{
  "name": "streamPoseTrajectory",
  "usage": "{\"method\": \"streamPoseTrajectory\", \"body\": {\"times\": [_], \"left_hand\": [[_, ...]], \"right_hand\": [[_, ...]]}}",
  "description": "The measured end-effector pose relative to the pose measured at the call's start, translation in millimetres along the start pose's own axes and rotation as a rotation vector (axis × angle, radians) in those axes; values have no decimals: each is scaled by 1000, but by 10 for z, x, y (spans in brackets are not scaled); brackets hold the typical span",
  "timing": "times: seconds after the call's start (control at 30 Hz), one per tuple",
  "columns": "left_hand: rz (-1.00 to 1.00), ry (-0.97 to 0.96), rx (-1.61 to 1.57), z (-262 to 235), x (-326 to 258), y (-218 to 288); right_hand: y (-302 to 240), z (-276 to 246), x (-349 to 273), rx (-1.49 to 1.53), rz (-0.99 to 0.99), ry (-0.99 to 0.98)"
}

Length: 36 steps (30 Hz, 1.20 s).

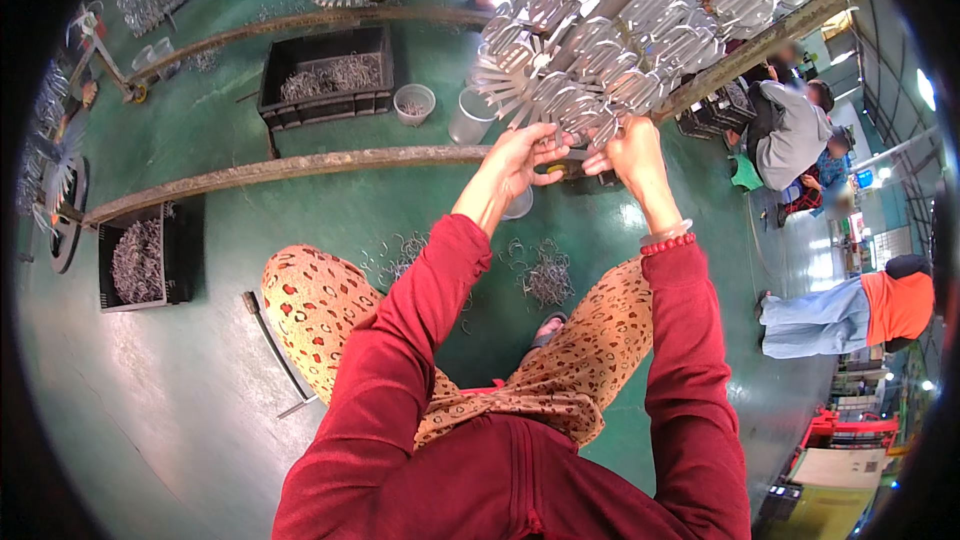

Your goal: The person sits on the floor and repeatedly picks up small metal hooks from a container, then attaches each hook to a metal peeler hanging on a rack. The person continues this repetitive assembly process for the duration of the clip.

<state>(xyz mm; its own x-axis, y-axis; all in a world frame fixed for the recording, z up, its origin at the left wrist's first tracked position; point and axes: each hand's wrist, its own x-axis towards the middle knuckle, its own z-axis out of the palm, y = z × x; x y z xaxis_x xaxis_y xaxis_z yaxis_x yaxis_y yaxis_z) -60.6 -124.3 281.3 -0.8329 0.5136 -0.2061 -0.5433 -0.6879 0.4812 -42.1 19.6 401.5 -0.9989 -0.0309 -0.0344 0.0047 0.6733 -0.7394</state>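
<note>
The left hand [520, 160] and right hand [634, 152] are raised at the lower edge of a dense cluster of metal pieces [560, 98]; the pieces hang just beyond the fingertips, the lowest reaching down between the two hands. The left fingers are half curled, the thumb apart below them; whether their tips grip a piece, I cannot tell; the right fingers bend narrowly inward, tips toward the left hand, right up against the lowest pieces; what they pinch is too small to make out. A long bar [330, 162] runs leftward from near the hands; past it stand a crate [322, 115], a small tub [414, 117] and a clear bucket [468, 126]; hooks [547, 275] lie heaped on the floor [600, 240] between the knees.
</note>
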Motion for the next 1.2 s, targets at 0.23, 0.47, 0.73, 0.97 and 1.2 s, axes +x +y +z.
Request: {"method": "streamPoseTrajectory", "body": {"times": [0.23, 0.47, 0.73, 0.97, 1.2], "left_hand": [[44, -45, -102, -7, 15, -131], [137, -225, -233, -57, 189, -247], [129, -124, -218, 41, 148, -223], [211, -182, -167, 84, 166, -222], [149, -151, -266, -159, 403, -269]], "right_hand": [[230, -76, -443, 153, -38, 128], [275, -58, -666, 360, -175, 173], [266, 155, -395, 94, -296, 376], [207, 270, -330, 55, -391, 363], [-2, 383, -321, -160, -391, 423]]}}
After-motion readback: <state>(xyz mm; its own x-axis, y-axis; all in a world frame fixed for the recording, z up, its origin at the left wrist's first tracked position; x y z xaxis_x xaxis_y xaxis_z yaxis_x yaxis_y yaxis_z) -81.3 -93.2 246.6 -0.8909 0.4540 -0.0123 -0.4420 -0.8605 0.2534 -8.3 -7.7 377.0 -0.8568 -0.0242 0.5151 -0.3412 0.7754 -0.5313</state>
